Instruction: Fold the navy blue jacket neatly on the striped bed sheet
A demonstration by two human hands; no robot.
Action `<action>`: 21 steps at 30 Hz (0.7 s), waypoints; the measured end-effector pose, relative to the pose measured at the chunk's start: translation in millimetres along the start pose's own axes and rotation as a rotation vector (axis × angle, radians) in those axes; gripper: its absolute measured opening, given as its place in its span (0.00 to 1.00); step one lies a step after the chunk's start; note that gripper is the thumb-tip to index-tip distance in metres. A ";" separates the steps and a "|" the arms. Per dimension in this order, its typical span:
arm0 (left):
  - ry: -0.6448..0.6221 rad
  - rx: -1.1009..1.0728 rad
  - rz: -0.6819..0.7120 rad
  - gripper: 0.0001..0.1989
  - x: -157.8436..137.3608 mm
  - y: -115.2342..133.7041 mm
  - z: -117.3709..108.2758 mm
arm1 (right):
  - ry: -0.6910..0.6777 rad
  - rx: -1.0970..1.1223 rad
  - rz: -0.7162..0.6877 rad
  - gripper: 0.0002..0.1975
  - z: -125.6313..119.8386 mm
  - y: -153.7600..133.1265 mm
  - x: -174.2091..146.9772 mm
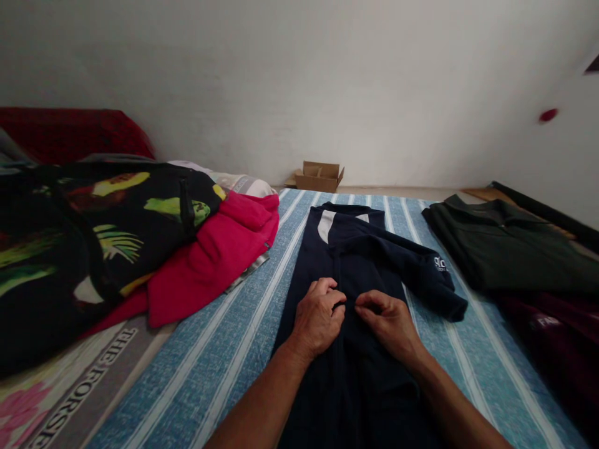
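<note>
Navy garment (309, 274) lies lengthwise on the blue striped cloth (253, 299), midway between the piles to left and right; pale panels near its far end, one sleeve (412, 265) slanting out rightward over the stripes, white lettering by the cuff. Both hands work at its middle, fingertips near each other. Left hand (319, 317): fingers curled, thumb and forefinger close together against the fabric; too dark to tell whether cloth is caught between them. Right hand (389, 321): thumb and forefinger pinched on the navy garment, other fingers folded in. To the left, a black bundle with bright leaf print (140, 218) rests partly over a pink garment (210, 262); nearer, printed fabric (84, 399) reads "THE FORSE". Red cover (70, 134) at far left. To the right, a dark green garment (515, 249) lies folded, collar at its far side, a maroon garment (556, 349) just in front, partly in shadow. Beyond the cloth, a cardboard box (318, 182), flaps open, stands near the white wall (299, 81)
</note>
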State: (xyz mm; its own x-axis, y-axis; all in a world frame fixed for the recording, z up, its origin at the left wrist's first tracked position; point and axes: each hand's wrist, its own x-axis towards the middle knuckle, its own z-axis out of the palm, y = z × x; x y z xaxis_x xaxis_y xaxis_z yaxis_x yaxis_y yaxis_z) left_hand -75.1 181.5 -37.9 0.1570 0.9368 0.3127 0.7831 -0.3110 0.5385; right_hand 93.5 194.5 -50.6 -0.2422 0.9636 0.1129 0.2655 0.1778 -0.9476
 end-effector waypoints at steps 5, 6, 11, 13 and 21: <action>-0.015 0.005 -0.004 0.09 0.2 1.8 -2.7 | -0.008 0.023 -0.004 0.06 1.0 -2.6 0.0; -0.015 0.003 -0.009 0.09 0.4 2.2 -3.2 | -0.012 0.024 -0.003 0.06 1.2 -3.1 0.0; 0.005 -0.016 -0.028 0.09 0.4 1.4 -3.7 | -0.016 0.023 -0.013 0.06 2.4 -2.5 0.3; 0.012 -0.019 -0.027 0.09 -0.3 0.3 -3.3 | -0.013 0.034 -0.014 0.06 2.7 -1.6 0.7; 0.022 -0.028 -0.007 0.08 -1.4 -3.4 -2.4 | -0.016 0.039 -0.022 0.06 3.1 -3.0 0.9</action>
State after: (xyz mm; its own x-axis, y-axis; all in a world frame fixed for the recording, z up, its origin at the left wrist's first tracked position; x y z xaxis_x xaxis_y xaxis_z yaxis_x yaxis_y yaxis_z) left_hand -79.5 180.8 -38.2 0.1385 0.9353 0.3256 0.7668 -0.3093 0.5625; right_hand 89.6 194.2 -48.6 -0.2625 0.9562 0.1296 0.2238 0.1909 -0.9558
